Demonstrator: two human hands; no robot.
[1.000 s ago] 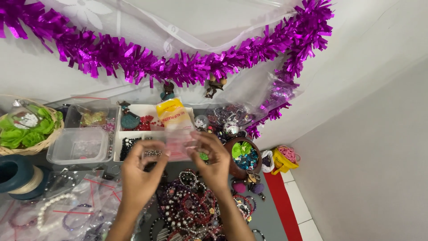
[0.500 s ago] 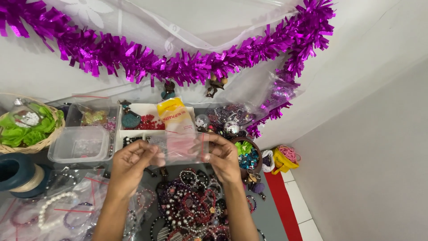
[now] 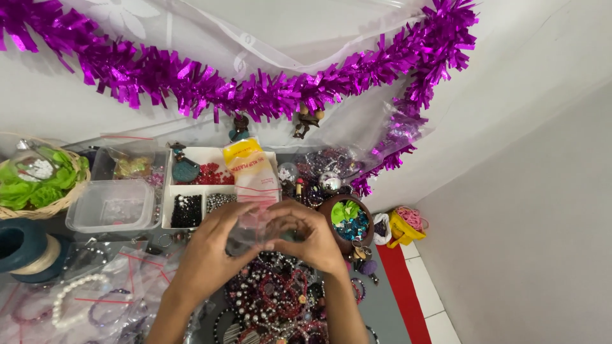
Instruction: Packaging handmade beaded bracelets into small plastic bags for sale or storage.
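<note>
Head cam: both hands' fingers pinch clear bag [image 3: 255, 223], contents mostly hidden.

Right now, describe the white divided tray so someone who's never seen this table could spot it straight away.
Find the purple tinsel garland strung along the wall; the white divided tray sits on the table below its middle, just beyond the left hand and right hand. Unlike the clear plastic tub to its left, it is opaque white, with compartments of red, black and silvery beads.
</note>
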